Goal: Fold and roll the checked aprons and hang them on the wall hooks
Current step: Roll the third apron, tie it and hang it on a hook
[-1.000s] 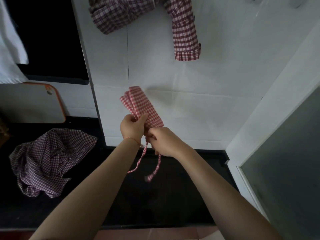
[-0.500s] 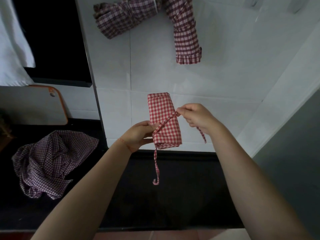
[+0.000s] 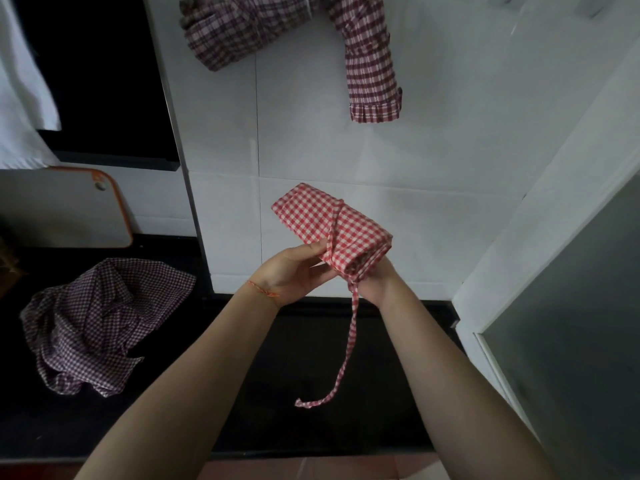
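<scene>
A rolled red-and-white checked apron is held in the air in front of the white tiled wall, tilted with its near end low on the right. My left hand pinches the roll and a tie strap wrapped across it. My right hand is under the roll's near end, mostly hidden by the cloth, where the strap comes out. The loose strap end dangles over the black counter. Two rolled dark-red checked aprons hang high on the wall. A crumpled small-check apron lies on the counter at left.
A white cutting board with an orange rim leans against the wall at left. White cloth hangs at the far left beside a dark opening. A grey panel in a white frame stands on the right. The black counter runs below my arms.
The roll has tilted from upright to slanting right. My right hand dropped from pulling the strap out at the side to beneath the roll's near end; the strap now crosses the roll.
</scene>
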Demonstrator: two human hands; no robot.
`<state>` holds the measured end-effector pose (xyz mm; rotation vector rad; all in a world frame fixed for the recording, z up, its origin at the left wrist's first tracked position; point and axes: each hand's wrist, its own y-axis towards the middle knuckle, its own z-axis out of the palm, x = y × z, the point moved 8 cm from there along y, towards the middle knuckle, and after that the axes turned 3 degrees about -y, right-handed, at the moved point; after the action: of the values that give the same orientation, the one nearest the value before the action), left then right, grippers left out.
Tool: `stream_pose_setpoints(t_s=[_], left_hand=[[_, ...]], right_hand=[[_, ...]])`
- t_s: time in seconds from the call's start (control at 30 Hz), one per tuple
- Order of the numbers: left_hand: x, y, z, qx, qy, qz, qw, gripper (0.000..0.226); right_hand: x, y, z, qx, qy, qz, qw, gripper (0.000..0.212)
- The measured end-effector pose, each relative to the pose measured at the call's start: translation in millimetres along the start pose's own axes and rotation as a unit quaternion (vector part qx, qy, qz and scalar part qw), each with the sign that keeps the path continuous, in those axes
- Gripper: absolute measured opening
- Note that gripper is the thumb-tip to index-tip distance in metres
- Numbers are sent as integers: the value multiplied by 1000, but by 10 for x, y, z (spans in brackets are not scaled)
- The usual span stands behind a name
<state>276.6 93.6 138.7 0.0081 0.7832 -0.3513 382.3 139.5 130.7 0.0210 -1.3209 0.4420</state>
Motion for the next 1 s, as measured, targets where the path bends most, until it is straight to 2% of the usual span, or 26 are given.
stream_pose_setpoints(t_s=[0.07, 0.17, 0.33, 0.4, 0.57, 0.67, 0.77, 0.83, 0.93, 1.0], left_hand=[[-48, -9, 9, -9, -3, 24, 1000, 28], [-146, -28, -9, -21, -26, 61, 998, 28], [-159, -19, -79, -37, -49, 62, 996, 23], [-161, -26, -94, -50, -31, 60, 996, 16], [-208, 6, -253, -113, 18, 85, 990, 14], [-251, 51, -391, -163, 7, 106, 981, 14], [-302, 21, -501, -222, -60, 113, 967, 7], [-310, -6, -512, -241, -107, 106, 959, 12], [-294, 27, -456, -215, -130, 95, 963, 39], [-251, 53, -352, -166, -108, 73, 978, 35]], right_hand=[[-75, 9, -11, -23, -34, 13, 999, 22], [-187, 0, -43, -60, -17, 40, 997, 25], [-276, -8, 114, -1, -62, 60, 996, 13], [-278, 5, 114, -1, -74, 69, 995, 12], [-251, -2, 116, -2, -119, 66, 991, 18], [-282, -31, 128, 1, -73, 75, 995, 25], [-307, -103, 191, 69, 12, 84, 994, 36], [-315, -155, 242, 121, -13, 68, 990, 35], [-363, -193, 332, 185, -42, 56, 980, 33], [-391, -191, 379, 208, -80, 64, 973, 35]])
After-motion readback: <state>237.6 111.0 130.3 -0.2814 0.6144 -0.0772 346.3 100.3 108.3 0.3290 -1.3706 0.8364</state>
